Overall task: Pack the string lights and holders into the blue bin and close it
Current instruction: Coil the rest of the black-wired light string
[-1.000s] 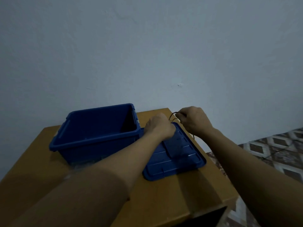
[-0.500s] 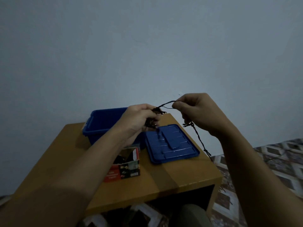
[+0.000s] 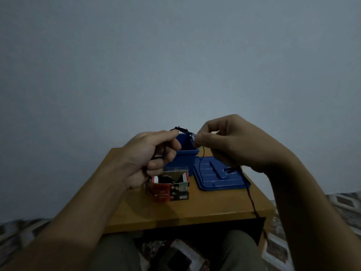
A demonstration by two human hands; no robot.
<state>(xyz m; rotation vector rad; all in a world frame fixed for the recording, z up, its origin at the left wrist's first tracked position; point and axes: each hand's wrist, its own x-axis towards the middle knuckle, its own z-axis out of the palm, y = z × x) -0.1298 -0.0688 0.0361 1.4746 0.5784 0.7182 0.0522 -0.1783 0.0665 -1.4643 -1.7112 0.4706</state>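
On the desk (image 3: 195, 212), toward its far edge, stands the open bin (image 3: 186, 156), with its lid (image 3: 218, 178) lying flat just to the right and a small open box (image 3: 170, 190) in front of it, nearer the person. Above these both hands are raised. The left hand (image 3: 148, 159) hangs directly before the bin, its grip curled round a gathered bunch of the lights (image 3: 251, 200). The right hand (image 3: 234, 143) is over the lid, its grip a narrow pinch of thumb and forefinger on the same cord. The cord's long run goes from the left grip, rightward across a short gap to the right grip. From there it drops over the lid, past the desk's near right corner and down toward the floor. The bin therefore lies behind and below the bunch, and the left hand is the nearer one to it; the loose length would probably have to be drawn up first. The left hand covers most of the bin's mouth, so its contents cannot be seen. The holders cannot be made out anywhere, the box's inside is dark, and the cord's far end is lost in the dim floor.
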